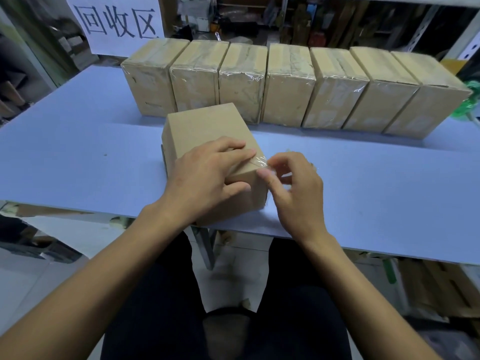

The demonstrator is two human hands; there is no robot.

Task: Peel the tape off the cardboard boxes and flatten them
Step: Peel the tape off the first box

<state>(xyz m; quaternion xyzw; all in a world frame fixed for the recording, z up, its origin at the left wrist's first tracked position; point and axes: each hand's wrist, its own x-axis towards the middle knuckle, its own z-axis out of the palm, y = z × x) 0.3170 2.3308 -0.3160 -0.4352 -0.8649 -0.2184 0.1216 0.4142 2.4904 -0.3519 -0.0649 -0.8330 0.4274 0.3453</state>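
Note:
A small brown cardboard box (205, 128) stands near the front edge of the blue table (78, 152). My left hand (205, 175) lies on the box's near top, fingers spread and pressing it down, thumb against its front face. A strip of clear tape (261, 161) lifts off the box's right top edge. My right hand (293, 188), just right of the box, pinches the loose end of that tape between thumb and curled fingers.
Several taped cardboard boxes (288, 87) stand side by side in a row along the back of the table. A white sign with black characters (117, 22) hangs behind at the left. Green plastic (467, 105) shows at the right edge. Flat cardboard (441, 287) lies under the table's right.

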